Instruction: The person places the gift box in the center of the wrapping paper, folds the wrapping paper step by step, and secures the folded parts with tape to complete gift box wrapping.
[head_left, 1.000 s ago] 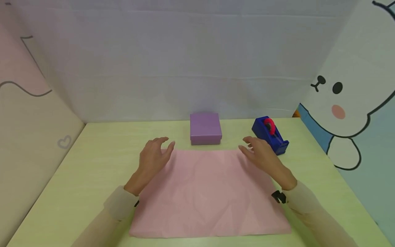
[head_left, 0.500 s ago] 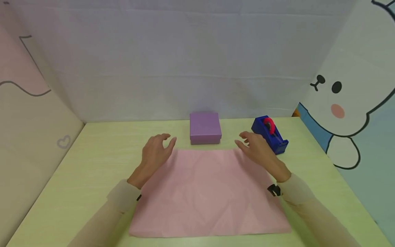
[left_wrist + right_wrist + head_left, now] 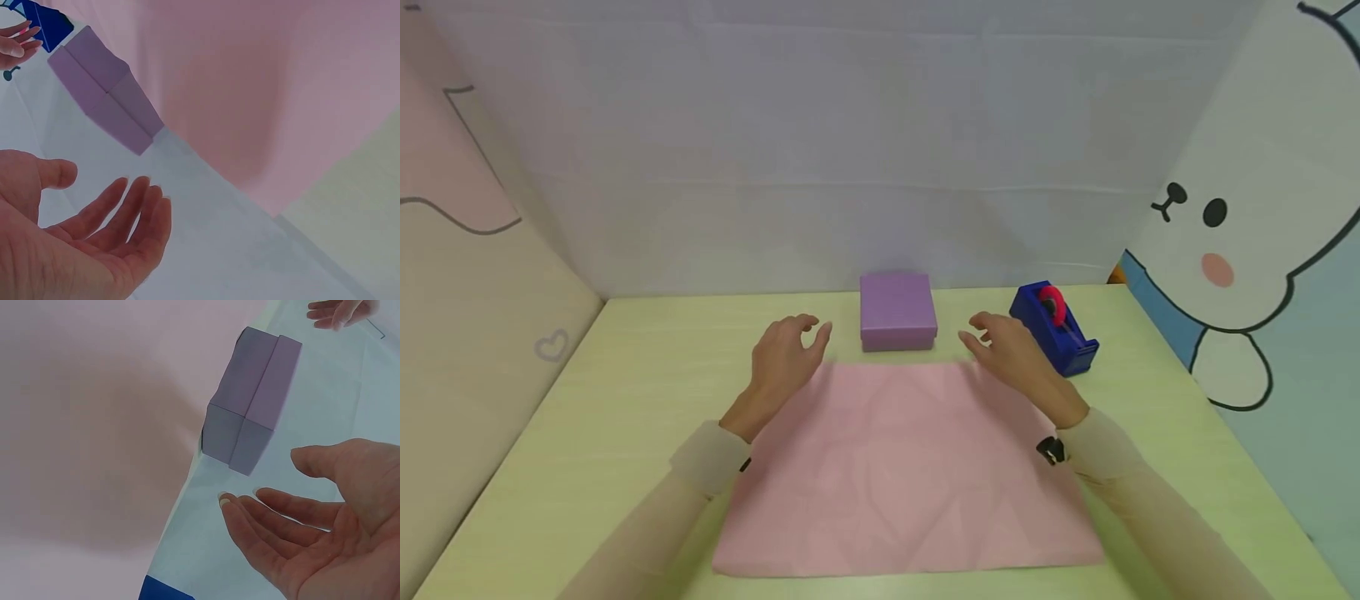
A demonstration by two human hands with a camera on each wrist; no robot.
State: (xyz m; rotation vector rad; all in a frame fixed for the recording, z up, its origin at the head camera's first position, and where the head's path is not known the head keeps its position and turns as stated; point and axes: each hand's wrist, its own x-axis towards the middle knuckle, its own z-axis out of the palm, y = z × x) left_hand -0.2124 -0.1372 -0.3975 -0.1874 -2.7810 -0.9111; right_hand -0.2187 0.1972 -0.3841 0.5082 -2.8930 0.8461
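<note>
Left hand (image 3: 781,357): loosely curved, thumb apart, nothing grasped; held near the left far corner of the pink sheet (image 3: 910,467). Right hand (image 3: 1013,354): likewise curved and unladen; held near the right far corner, beside the blue tape dispenser (image 3: 1058,342). Purple box (image 3: 897,312), lidded: set on the table (image 3: 655,367) just beyond the sheet's far edge, flanked by both hands, touched by neither. Both hands had just been carried farther forward and closer together, while box, sheet and dispenser were left in place. By this shift the gap to the box was narrowed; an approach was judged to be under way, no grip yet taken.
</note>
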